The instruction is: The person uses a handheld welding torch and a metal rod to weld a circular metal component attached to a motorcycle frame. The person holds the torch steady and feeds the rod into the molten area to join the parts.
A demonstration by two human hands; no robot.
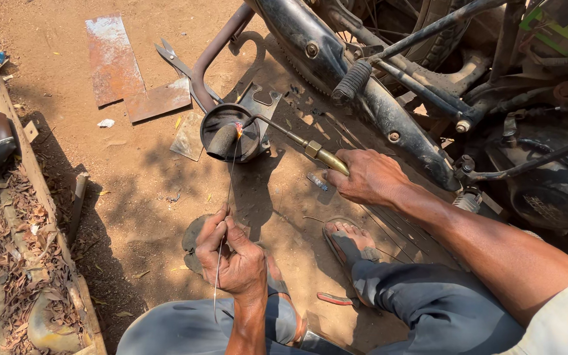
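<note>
My right hand (pixel 366 176) grips the brass handle of a gas torch (pixel 300 142), its thin tube reaching left to a small glowing flame at the mouth of a dark round exhaust pipe end (pixel 228 135). My left hand (pixel 231 253) pinches a thin filler rod (pixel 230 177) that runs up to the glowing spot. The pipe bends away up toward a motorcycle (pixel 389 112). My sandalled feet rest on the dirt below the hands.
Rusty metal sheets (pixel 123 66) and tin snips (pixel 175 60) lie on the dirt at upper left. A wooden edge with dry leaves (pixel 27 263) runs along the left. The motorcycle's chain guard, footpeg and engine fill the upper right.
</note>
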